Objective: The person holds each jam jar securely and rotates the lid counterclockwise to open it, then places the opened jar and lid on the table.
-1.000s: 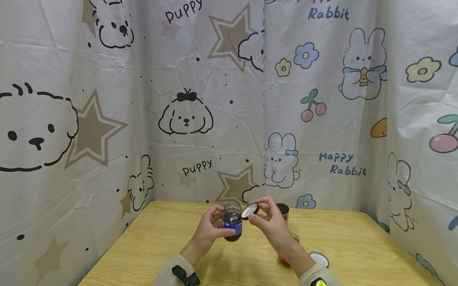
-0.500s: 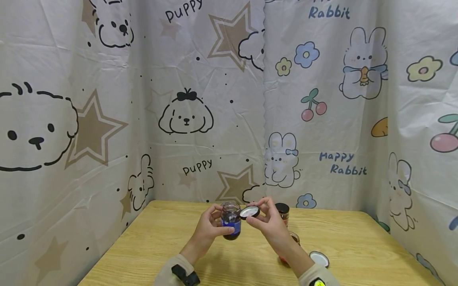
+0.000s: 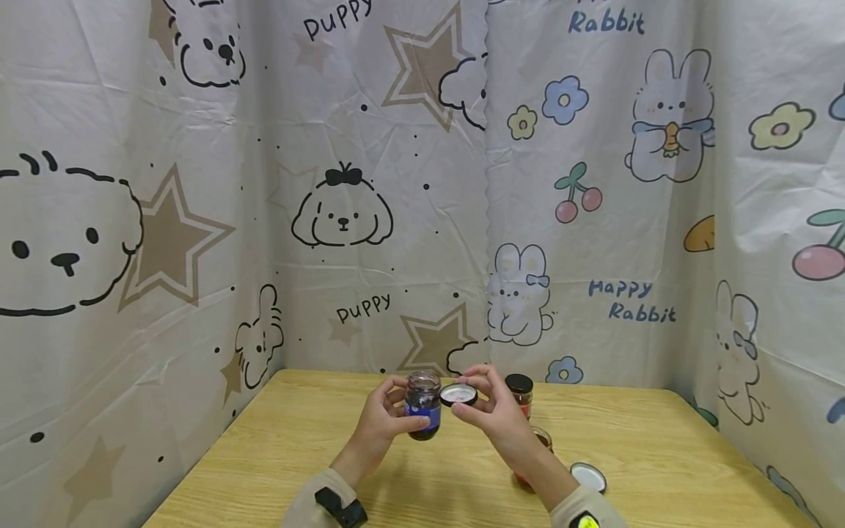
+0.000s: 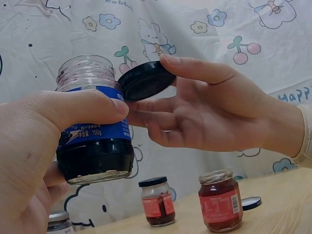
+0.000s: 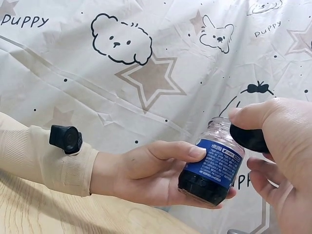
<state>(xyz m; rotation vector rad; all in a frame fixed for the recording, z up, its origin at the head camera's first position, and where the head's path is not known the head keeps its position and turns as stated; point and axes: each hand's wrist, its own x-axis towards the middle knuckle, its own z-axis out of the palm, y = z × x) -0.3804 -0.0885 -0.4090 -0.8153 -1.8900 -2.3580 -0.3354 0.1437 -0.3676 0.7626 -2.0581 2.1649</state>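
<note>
My left hand (image 3: 378,422) grips a glass jam jar (image 3: 423,415) around its blue label, thumb across the front, and holds it up above the table. The jar's mouth is uncovered, and dark contents fill its lower part; purple smears line the glass near the neck in the left wrist view. Close beside the jar's neck, my right hand (image 3: 502,414) pinches a black lid (image 4: 147,80) by its edge between thumb and fingers. The lid's white inner face is turned upward in the head view.
A black-lidded jar with a red label (image 4: 157,202) stands on the wooden table (image 3: 277,455). Near it is an uncovered red jar (image 4: 219,201), with a loose lid (image 3: 587,477) lying beside it. Another jar (image 4: 59,222) shows partly behind my left hand. Printed curtains (image 3: 198,220) surround the table.
The lid in my right hand has tipped from a steep slant to nearly level, inner face up. The jar in my left hand has shifted slightly left and up.
</note>
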